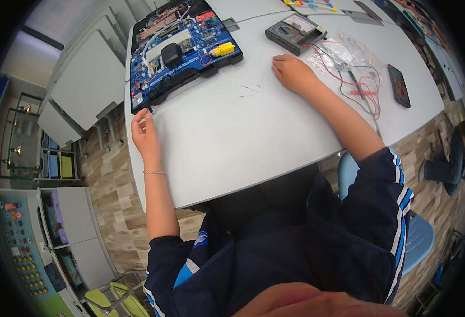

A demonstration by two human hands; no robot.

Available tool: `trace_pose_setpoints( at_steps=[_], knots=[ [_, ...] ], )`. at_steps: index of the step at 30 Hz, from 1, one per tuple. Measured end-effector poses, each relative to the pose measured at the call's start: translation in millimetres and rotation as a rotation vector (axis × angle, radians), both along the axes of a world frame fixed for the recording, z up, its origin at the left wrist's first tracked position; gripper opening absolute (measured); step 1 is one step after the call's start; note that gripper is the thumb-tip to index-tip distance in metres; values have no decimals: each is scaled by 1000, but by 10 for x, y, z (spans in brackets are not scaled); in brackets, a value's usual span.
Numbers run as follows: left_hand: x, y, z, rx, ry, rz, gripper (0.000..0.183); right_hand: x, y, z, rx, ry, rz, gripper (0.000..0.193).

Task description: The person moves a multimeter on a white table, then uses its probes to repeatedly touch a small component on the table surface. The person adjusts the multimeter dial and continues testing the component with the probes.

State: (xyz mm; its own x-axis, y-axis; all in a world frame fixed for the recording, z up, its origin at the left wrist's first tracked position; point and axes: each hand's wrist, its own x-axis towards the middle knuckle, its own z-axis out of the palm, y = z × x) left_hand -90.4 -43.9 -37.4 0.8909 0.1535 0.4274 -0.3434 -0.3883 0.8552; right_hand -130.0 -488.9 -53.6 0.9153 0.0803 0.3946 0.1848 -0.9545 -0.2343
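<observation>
My left hand is at the left side of the white table, by the near corner of an open black case. Its fingers are curled, with a small dark tip at the fingertips that I cannot make out. In the case sits a blue circuit trainer board with wires, a black block and a yellow motor. My right hand lies on the table, fingers loosely bent and nothing visible in them. Just beyond it stands an analog multimeter. Several thin component leads lie between my hands.
Red and black test leads coil right of my right forearm, beside clear plastic bags. A dark phone lies near the right edge. Blue chairs stand at the right; folded tables and a cabinet at the left.
</observation>
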Motion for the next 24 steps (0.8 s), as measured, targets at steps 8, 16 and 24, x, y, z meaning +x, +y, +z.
trace_pose_setpoints(
  at_steps=[8, 16, 24],
  knots=[
    [-41, -25, 9, 9, -1, 10, 29, -301, -205, -12, 31, -266, -203, 17],
    [-29, 27, -5, 17, -2, 44, 29, -248, -173, 43, 158, -75, -499, 24],
    [20, 95, -71, 32, -35, 28, 29, -184, -161, 156, 106, 56, -424, 19]
  ],
)
